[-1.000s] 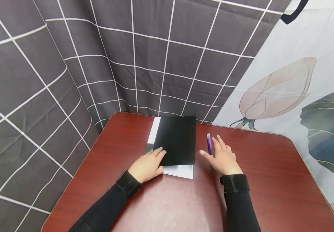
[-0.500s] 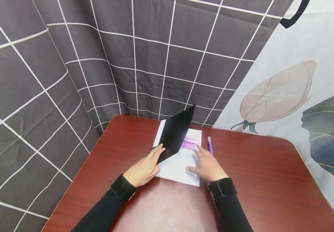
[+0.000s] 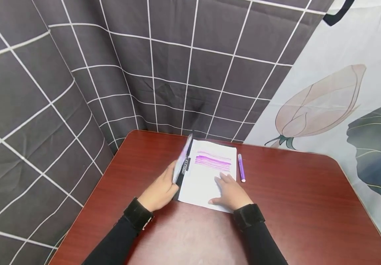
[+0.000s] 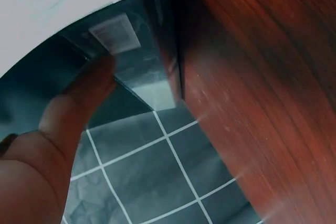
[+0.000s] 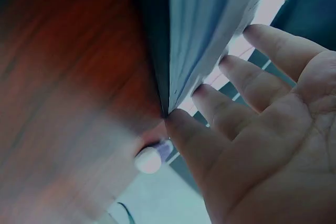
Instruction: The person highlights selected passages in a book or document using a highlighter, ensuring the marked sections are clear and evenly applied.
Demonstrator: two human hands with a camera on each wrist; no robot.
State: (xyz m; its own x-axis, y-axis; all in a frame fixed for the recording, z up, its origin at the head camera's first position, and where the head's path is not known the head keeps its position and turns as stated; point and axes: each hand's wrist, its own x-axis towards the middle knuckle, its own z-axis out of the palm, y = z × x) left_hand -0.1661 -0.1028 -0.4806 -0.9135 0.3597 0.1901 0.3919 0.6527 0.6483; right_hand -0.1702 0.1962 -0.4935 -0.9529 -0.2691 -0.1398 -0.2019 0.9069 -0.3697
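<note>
A black clip folder (image 3: pixel 180 186) lies spread on the table, its cover standing steeply at the left and a metal clip (image 3: pixel 186 165) along the inner spine. My left hand (image 3: pixel 158 191) holds that cover by its near end, fingers behind it. In the left wrist view, a digit touches the folder's dark spine (image 4: pixel 152 56) by a pale label. On the right side sits a stack of white paper (image 3: pixel 198 184) with purple strokes across its upper part. My right hand (image 3: pixel 231 193) rests on the paper's right edge with fingers extended; its fingertips meet the sheet edges in the right wrist view.
A purple marker (image 3: pixel 241 168) lies just right of the paper; its pale end (image 5: pixel 149 159) looks blurred in the right wrist view. Dark gridded cloth (image 3: pixel 163 73) hangs behind and left of the red-brown table (image 3: pixel 296 206). A floral cloth (image 3: pixel 329 121) hangs at the right.
The folder's cover has swung up from flat over to the left with my left hand, uncovering the marked paper. My right hand has moved left from beside the marker onto the paper.
</note>
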